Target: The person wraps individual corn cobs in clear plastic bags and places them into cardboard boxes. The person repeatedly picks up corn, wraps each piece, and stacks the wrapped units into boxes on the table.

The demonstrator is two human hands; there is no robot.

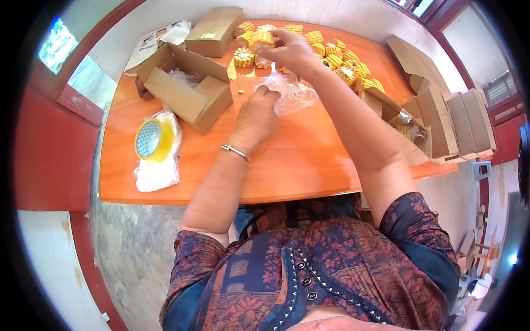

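Note:
My right hand (293, 52) is closed on a short piece of corn cob (260, 39), held over the far part of the orange table (265, 171). Other yellow corn pieces (243, 57) lie around and behind it, with more heaped to the right (349, 71). Nearer to me, my left hand (257, 117) pinches the edge of a clear plastic bag (295, 98), which spreads flat and crinkled to its right. A loose kernel (240, 92) lies just left of that hand.
On the left stand an open cardboard box (190, 102) with clear plastic inside, a closed box (214, 32), and a roll of yellow tape (154, 139) on a stack of plastic bags (157, 175). At the right are open cartons (436, 124), one holding corn, and a cardboard piece (417, 60).

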